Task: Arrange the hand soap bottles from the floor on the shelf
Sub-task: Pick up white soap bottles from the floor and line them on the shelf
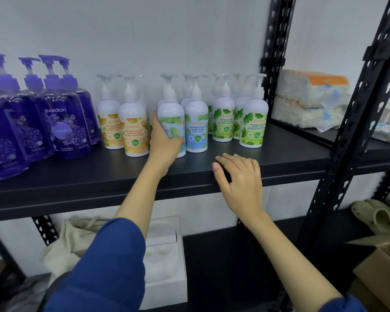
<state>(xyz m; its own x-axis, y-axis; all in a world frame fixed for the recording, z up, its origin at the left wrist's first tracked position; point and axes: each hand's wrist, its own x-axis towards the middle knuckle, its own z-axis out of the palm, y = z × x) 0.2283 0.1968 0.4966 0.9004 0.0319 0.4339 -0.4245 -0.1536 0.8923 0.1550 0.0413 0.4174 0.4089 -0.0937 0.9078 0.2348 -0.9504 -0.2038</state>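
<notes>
While gripping bottle point(171, 122) — left (right resting)

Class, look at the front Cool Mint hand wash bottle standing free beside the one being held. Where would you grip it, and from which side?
Grip the Cool Mint bottle round its wide body, from the front. It stands upright at the row's front, with bottles behind and on both sides; the slim pump neck probably gives a poorer hold. The right hand rests on the shelf edge, nearest.

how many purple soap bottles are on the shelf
4 in view: all at the shelf's left end, two in front, two behind. More may be hidden behind or beyond the frame edge.
</notes>
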